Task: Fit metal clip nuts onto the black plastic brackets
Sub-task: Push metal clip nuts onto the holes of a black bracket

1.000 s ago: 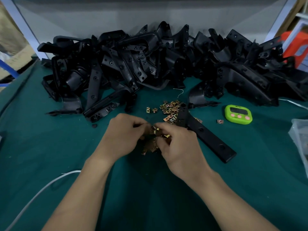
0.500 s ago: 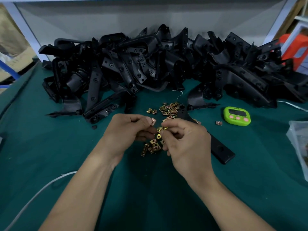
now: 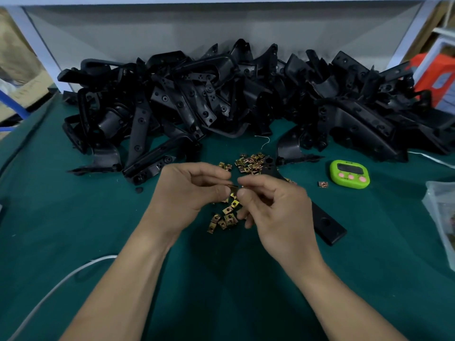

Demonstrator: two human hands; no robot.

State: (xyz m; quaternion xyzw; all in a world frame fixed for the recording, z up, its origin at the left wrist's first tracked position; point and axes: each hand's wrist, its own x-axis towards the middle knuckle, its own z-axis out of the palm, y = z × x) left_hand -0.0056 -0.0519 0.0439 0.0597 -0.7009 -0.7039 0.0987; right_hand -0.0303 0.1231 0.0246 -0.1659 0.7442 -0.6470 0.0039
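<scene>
My left hand (image 3: 190, 189) and my right hand (image 3: 277, 207) meet above the green mat, fingertips almost touching. The left thumb and fingers pinch a small brass clip nut (image 3: 233, 186). My right hand's fingers are curled and pinch at something tiny beside it, hard to make out. Under the hands lies a loose cluster of clip nuts (image 3: 225, 217); a second heap of clip nuts (image 3: 251, 163) sits farther back. A long black plastic bracket (image 3: 327, 223) lies flat, running from that heap to the right of my right hand. A big pile of black brackets (image 3: 234, 102) fills the back.
A green timer (image 3: 349, 174) stands right of the nuts, with a single clip nut (image 3: 322, 184) beside it. A clear plastic bag (image 3: 443, 217) lies at the right edge. A white cable (image 3: 56, 286) crosses the front left. An orange box (image 3: 435, 77) sits at the back right.
Both hands have lifted off the near cluster of nuts and moved slightly apart, uncovering the nuts below. The left hand now holds one nut out between the hands.
</scene>
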